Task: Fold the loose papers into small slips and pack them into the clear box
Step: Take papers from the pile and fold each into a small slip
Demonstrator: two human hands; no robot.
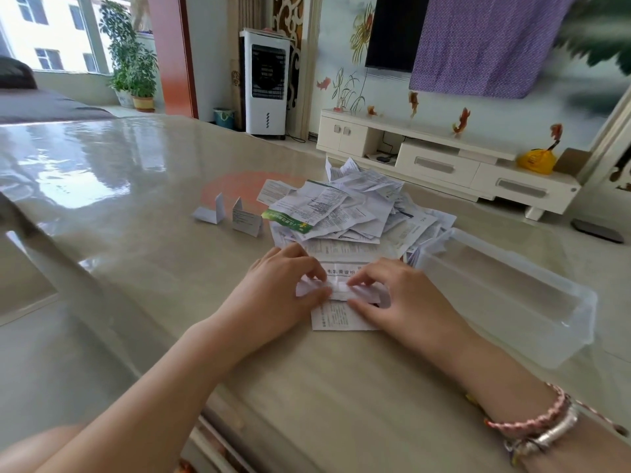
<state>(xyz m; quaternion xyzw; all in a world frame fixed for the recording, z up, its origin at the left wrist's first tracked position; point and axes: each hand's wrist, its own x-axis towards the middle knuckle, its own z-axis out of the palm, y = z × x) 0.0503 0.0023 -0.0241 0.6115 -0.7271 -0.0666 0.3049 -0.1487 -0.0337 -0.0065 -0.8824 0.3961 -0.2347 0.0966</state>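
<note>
A glossy beige table [136, 206] fills a sunlit living room, with a potted plant [131, 56] at a window in the upper left of the frame, a white air cooler [265, 83] at upper centre and a low TV cabinet [440, 158] to the right. Left of centre, two folded slips [228, 215] stand tented on the tabletop, apparently set aside rather than packed. At centre frame, the left hand [276, 291] and right hand [406, 295] meet over a printed leaflet [341, 302] lying flat at the near edge of the heap, fingers curled and pinching a narrow folded band of it, likely to press a crease against the hard surface. Behind them a heap of loose papers [355, 206] sits within easy reach. At right, the clear box [512, 295] lies open just beside the right hand, seemingly empty, placed close for dropping slips in. Bracelets [539, 428] circle the right wrist at lower right.
</note>
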